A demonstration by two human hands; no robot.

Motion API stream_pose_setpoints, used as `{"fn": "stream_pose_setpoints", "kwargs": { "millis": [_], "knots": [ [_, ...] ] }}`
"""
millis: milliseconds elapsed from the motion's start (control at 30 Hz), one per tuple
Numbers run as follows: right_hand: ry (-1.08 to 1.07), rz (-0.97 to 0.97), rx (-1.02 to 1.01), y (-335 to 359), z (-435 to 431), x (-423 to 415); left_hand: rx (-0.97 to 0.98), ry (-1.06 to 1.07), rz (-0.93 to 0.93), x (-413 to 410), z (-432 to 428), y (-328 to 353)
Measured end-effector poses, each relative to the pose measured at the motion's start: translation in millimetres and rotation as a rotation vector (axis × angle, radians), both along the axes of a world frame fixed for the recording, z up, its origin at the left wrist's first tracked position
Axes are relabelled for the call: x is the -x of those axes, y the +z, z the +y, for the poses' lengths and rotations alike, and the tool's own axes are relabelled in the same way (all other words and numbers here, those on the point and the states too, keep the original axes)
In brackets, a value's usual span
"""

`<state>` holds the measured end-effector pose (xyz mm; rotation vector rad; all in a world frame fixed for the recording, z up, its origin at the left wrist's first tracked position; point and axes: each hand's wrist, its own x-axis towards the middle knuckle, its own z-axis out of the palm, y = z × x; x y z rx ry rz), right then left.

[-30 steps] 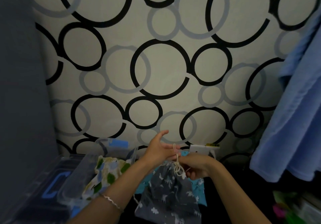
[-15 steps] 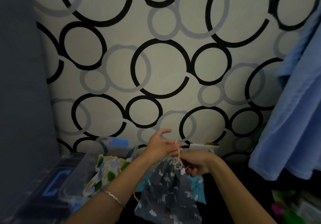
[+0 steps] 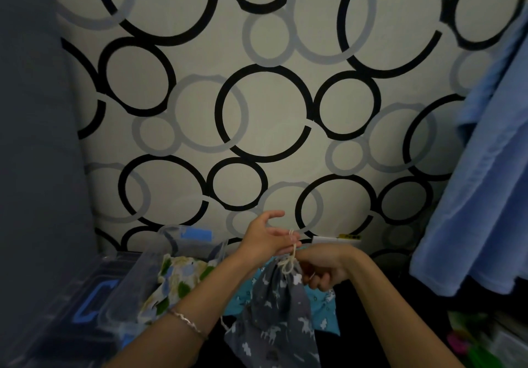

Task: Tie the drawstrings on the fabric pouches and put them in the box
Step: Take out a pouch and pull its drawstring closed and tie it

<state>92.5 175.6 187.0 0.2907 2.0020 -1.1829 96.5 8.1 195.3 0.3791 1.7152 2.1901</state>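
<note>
My left hand point(image 3: 267, 239) is spread, the cream drawstring point(image 3: 289, 265) looped over its fingertips. My right hand point(image 3: 325, 269) is curled, pinching that cord at the neck of the grey pouch point(image 3: 274, 313). The pouch overlaps a teal pouch point(image 3: 321, 310), just right of the clear box point(image 3: 134, 279) holding a floral pouch point(image 3: 177, 282).

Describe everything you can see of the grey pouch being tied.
The grey pouch is soft fabric printed with small white shapes. Its neck is gathered tight by a cream drawstring, which rises to loop over fingers of the left hand; the right hand curls round the cord beside the neck. The body hangs down, lying over a teal pouch.
</note>
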Motion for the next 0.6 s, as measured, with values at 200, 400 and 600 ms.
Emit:
{"fn": "stream_pose_setpoints", "kwargs": {
  "millis": [200,400,600],
  "knots": [
    [-0.076,0.033,0.245,-1,5,-6,0.019,-0.005,0.035,-2,-1,1],
    [-0.209,0.029,0.497,-3,2,-11,0.031,0.019,0.052,0,-2,-1],
    [-0.389,0.269,0.380,-4,-6,-5,-0.092,0.060,-0.017,5,-6,0]
  ]
}}
